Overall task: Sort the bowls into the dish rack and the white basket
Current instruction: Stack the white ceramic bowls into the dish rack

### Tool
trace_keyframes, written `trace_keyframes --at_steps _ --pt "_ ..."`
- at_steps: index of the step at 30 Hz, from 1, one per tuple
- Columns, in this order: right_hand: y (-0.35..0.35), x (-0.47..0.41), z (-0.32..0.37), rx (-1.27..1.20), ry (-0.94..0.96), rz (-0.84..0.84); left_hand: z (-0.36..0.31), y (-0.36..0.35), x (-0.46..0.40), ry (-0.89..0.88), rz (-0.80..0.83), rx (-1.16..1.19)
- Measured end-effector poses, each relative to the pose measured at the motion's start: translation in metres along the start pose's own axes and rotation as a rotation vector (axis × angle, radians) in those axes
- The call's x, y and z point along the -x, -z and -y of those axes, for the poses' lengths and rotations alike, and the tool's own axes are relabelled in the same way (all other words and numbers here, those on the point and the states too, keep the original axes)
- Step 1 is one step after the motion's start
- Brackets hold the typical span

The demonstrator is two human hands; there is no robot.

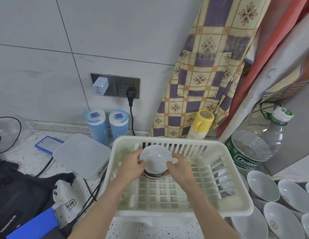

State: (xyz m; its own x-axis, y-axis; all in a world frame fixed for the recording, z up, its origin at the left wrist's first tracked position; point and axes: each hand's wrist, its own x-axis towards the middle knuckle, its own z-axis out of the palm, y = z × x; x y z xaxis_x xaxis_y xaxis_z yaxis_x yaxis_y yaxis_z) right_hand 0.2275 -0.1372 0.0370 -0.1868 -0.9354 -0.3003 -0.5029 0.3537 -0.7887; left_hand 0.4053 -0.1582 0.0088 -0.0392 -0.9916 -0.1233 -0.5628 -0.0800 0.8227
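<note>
A white slatted basket (240,208) stands on the counter in front of me. Inside it, near the far wall, I hold a small stack of white bowls (155,158) tilted toward me. My left hand (133,165) grips the stack's left rim. My right hand (180,167) grips its right side and lower edge. A dark band shows at the bottom of the stack. Several more white bowls (262,185) lie to the right of the basket, open side up. No dish rack is in view.
A clear lidded plastic box (81,154) sits left of the basket, with two blue canisters (107,126) behind it. A large water bottle (257,145) and a yellow-capped bottle (201,125) stand at the back right. A black bag and cables lie at left.
</note>
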Motion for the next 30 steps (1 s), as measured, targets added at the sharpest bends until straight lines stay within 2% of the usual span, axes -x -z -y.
trace_keyframes --at_steps 16,27,30 --pt "-0.004 -0.001 -0.009 0.053 0.033 0.04 0.002 -0.002 0.002 0.0 0.033 -0.202" --pt "-0.006 -0.007 -0.023 -0.019 0.018 0.04 0.006 -0.001 0.005 -0.026 0.025 -0.188" --pt "-0.008 -0.008 -0.026 -0.063 -0.078 0.048 0.004 0.001 0.008 -0.035 0.068 -0.205"
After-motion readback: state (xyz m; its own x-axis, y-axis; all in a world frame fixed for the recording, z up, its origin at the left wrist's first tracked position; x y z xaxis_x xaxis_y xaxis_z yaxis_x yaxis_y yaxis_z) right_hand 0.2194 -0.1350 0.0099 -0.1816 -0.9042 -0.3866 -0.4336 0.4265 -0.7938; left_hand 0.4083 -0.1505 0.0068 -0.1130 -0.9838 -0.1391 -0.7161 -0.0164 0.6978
